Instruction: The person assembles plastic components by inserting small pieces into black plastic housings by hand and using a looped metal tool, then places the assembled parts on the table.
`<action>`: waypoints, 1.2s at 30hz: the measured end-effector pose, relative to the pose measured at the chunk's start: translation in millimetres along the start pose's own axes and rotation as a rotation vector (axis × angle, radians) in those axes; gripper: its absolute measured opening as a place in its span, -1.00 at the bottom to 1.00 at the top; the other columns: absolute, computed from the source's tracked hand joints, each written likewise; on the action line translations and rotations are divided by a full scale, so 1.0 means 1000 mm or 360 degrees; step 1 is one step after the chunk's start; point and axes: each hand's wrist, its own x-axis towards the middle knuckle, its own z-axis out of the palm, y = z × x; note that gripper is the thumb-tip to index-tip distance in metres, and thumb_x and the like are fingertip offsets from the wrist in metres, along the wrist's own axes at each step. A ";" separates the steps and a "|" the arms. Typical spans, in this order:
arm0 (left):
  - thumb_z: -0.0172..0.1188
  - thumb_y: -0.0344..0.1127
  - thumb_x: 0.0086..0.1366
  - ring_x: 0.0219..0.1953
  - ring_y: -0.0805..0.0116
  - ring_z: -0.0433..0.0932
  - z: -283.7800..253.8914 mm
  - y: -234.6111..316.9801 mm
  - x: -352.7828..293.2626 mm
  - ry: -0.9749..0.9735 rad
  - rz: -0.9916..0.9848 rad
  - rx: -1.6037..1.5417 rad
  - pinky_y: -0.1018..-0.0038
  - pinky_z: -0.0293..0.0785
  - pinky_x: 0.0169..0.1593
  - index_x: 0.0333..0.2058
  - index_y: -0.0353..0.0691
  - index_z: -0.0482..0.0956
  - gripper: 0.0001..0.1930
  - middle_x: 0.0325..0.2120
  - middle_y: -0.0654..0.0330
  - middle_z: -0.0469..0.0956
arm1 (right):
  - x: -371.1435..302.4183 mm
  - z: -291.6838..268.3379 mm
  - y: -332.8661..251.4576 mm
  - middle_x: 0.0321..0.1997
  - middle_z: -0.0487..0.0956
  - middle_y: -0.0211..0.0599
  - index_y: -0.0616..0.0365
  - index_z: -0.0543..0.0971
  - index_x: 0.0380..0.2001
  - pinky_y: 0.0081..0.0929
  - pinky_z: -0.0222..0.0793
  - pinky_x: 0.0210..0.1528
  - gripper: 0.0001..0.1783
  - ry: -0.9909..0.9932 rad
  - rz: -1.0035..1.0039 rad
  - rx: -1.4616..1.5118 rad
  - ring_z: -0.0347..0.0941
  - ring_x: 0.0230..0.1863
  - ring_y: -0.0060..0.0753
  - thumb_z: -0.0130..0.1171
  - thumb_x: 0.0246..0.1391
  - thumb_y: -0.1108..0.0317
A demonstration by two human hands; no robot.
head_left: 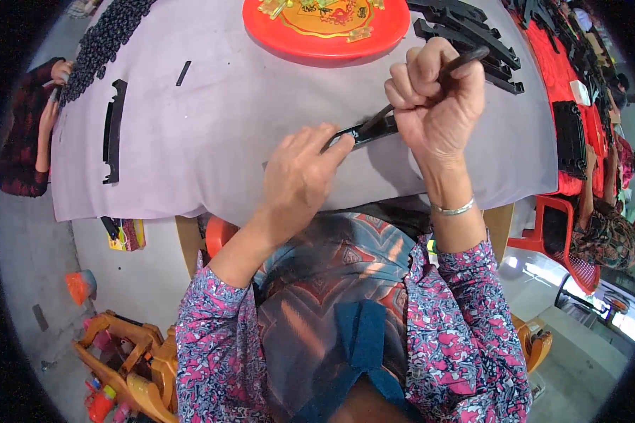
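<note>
1. Near the table's (226, 127) front edge, left hand (298, 169) has its fingers pinched on a black strip (371, 137).
2. Right hand's (437, 106) fingers are curled tight round a rod-like tool (475, 56), tip at the strip.
3. Mid-poke, I'd guess; next push wants steady left fingers.

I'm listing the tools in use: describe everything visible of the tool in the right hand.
The dark tool looks slim and rod-like, seemingly thicker at its rounded upper end. The right hand wraps its middle; the shaft slants down-left to the black strip, where tip contact is unclear. Its material is uncertain.
</note>
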 end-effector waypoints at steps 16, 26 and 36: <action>0.10 -0.42 0.16 -0.18 0.13 0.54 0.006 -0.005 -0.001 0.0020 0.0091 0.0052 0.27 0.41 -0.18 -0.12 -0.28 0.61 -0.70 -0.20 0.07 0.54 | -0.004 0.013 0.010 -0.79 -0.06 -0.61 -0.02 0.12 -0.76 -0.52 -0.32 -0.65 -0.35 0.0213 0.0059 -0.0091 -0.25 -0.72 -0.62 -0.14 0.38 -0.08; 0.09 -0.41 0.16 -0.17 0.14 0.53 0.003 -0.007 0.001 -0.0098 0.0100 0.0043 0.26 0.41 -0.17 -0.13 -0.26 0.59 -0.71 -0.20 0.12 0.53 | -0.009 0.013 0.024 -0.72 0.04 -0.61 0.01 0.15 -0.63 -0.57 -0.17 -0.63 -0.55 -0.0265 0.0035 -0.0225 -0.11 -0.70 -0.65 -0.07 0.36 0.20; 0.11 -0.45 0.12 -0.16 0.20 0.52 0.006 -0.006 0.000 0.0073 0.0259 0.0154 0.28 0.43 -0.16 -0.12 -0.22 0.60 -0.69 -0.13 0.19 0.53 | 0.006 0.009 0.026 -0.65 0.25 -0.54 0.13 0.37 -0.59 -0.53 0.05 -0.61 -0.65 -0.0747 -0.0331 -0.1431 0.15 -0.62 -0.64 -0.07 0.30 0.28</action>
